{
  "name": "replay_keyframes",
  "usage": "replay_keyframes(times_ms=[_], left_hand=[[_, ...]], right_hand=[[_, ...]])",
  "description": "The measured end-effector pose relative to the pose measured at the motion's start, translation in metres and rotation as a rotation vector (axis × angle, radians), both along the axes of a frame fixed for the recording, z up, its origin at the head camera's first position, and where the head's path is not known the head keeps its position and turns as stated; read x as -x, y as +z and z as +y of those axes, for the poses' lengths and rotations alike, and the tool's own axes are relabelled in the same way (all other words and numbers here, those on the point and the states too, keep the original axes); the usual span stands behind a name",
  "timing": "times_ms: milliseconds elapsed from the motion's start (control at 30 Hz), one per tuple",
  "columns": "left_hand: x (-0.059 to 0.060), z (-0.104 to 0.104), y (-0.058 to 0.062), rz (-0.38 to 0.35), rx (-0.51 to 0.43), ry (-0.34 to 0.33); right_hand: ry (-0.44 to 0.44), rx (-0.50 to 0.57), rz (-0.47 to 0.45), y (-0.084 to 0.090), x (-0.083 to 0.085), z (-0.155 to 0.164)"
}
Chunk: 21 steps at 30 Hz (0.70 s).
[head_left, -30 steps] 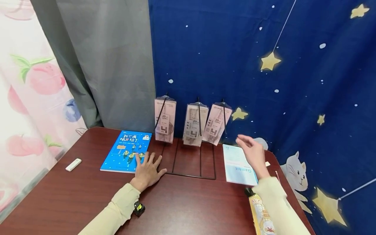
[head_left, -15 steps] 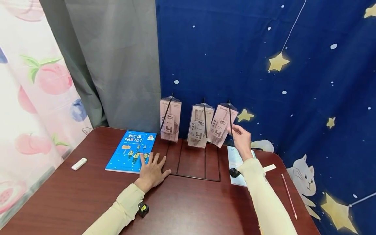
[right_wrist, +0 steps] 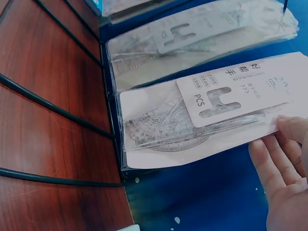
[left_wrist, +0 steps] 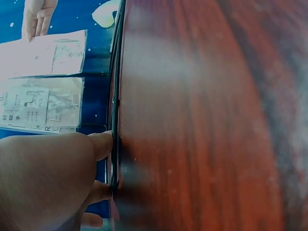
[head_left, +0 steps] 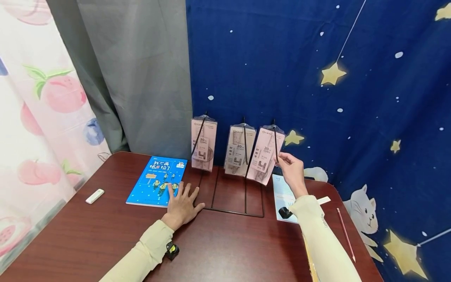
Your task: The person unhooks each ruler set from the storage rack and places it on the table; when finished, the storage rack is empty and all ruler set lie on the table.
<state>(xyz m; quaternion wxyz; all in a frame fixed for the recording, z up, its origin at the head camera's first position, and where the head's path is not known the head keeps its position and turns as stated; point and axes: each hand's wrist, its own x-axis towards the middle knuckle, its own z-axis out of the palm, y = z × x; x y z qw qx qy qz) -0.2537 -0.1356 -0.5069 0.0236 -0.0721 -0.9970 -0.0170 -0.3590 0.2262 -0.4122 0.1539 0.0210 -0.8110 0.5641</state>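
Three packaged ruler sets in clear sleeves hang from the hooks of a black wire rack (head_left: 232, 212). My right hand (head_left: 293, 170) pinches the side edge of the rightmost ruler set (head_left: 260, 164), thumb on its front face and fingers at the edge. In the right wrist view a protractor and a straight ruler show through the sleeve. Close beside it hang the grey middle ruler set (head_left: 237, 156) and the pink left ruler set (head_left: 208, 133). My left hand (head_left: 181, 207) lies with spread fingers at the rack's base wire, its fingertips over the corner of a blue book (head_left: 144, 188).
A pale notebook (head_left: 280, 188) lies under my right forearm, near a white strip (head_left: 323, 200). Farther right is a red pencil (head_left: 346, 235). A yellow package (head_left: 310, 258) is mostly hidden by the right sleeve. At the left sits a white eraser-like block (head_left: 95, 196). Curtains stand behind the table.
My right hand has come left from above the notebook to the rightmost ruler set and taken its edge. That set now hangs slightly lower and tilted forward. My left hand stays in place.
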Motion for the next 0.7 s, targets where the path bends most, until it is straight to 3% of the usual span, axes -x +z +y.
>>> replay_keyframes(times_ms=[300, 700], left_hand=[[-0.001, 0.0, -0.002, -0.018, -0.012, -0.003], [-0.001, 0.0, -0.002, -0.028, -0.021, 0.003]], right_hand=[[0.021, 0.0, 0.006, -0.001, -0.026, 0.006], [0.051, -0.1, -0.018, 0.0, -0.067, 0.012]])
